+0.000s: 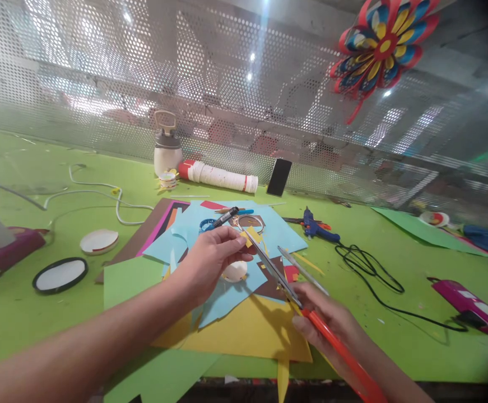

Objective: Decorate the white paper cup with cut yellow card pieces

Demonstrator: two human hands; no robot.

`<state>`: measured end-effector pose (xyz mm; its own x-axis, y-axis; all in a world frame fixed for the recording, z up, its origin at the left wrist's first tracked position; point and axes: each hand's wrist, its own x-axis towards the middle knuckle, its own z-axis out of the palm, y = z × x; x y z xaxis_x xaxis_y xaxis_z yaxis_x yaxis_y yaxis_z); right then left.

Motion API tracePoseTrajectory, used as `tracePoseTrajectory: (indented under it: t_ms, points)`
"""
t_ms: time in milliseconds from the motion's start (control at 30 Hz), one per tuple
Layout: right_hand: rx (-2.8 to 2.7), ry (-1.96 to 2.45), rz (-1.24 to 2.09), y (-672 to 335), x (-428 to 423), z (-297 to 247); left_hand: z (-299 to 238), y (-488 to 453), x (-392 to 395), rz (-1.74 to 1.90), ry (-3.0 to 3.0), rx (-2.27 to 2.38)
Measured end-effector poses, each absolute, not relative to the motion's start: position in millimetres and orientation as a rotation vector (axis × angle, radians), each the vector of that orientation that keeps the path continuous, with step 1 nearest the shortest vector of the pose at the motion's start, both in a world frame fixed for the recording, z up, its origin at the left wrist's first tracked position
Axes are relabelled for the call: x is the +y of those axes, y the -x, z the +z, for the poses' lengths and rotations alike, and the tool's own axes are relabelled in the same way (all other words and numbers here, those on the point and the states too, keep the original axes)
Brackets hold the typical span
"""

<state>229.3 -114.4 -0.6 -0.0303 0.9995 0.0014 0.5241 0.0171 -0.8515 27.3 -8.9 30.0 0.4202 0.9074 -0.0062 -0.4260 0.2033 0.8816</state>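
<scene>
Step in hand, as judged: trimming a small yellow paper piece point(252, 237) at the centre of the frame. The left hand point(212, 252) pinches it with fingertips together; the right hand point(323, 310) has its fingers closed around the scissors point(271, 270), blade at the piece. The next move calls for steady paper and fingertips clear of the blade. Upper centre: jug point(168, 160), contents hidden; paper cups point(222, 178), nested, lying sideways.

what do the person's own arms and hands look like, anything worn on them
The left forearm and right forearm are bare, with no sleeve, watch or bracelet in view. The left hand and right hand are ungloved. No rings show, though some fingers are hidden.
</scene>
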Motion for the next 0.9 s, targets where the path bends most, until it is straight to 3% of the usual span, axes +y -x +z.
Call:
tracePoseTrajectory:
  t_ms: [567, 900]
  points:
    - [-1.514, 1.578, 0.836, -230.7, -95.4, 43.6, 31.6, -22.2, 2.1, 1.096, -1.052, 0.697]
    - [-1.423, 1.030, 1.010, -183.1, -33.8, 59.6, 40.6, -17.2, 2.4, 1.150, -1.206, 0.664]
